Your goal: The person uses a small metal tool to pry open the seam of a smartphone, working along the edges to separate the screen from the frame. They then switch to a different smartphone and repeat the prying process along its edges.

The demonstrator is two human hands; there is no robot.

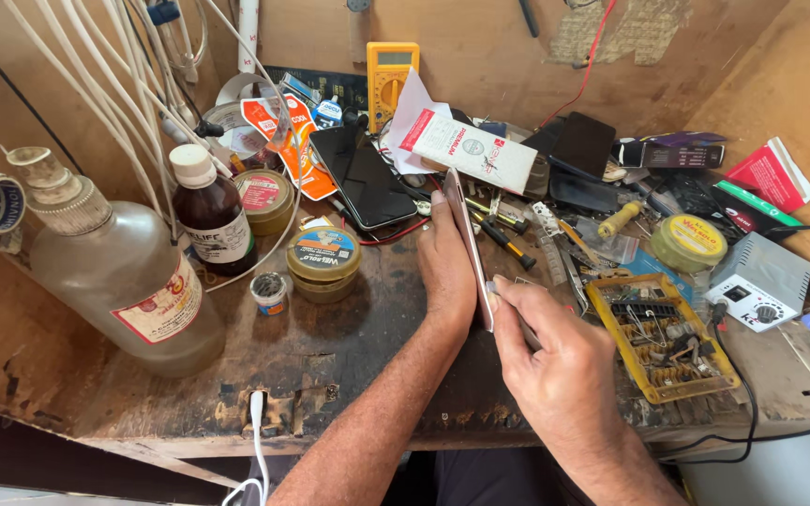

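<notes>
Wooden workbench [330, 365], left hand [447, 267] fingers clamped on upright phone [470, 245], right hand [555, 370] at four o'clock pinching metal tool [510, 314], yellow bit tray [663, 337] at three o'clock.

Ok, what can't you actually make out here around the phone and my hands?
All in the head view:
- Phone: held edge-on by the left hand, so neither of its faces shows.
- Thin tool: the right hand covers most of it; its tip at the phone's edge is too small to tell.
- Yellow parts tray: its contents are too small to identify.
</notes>
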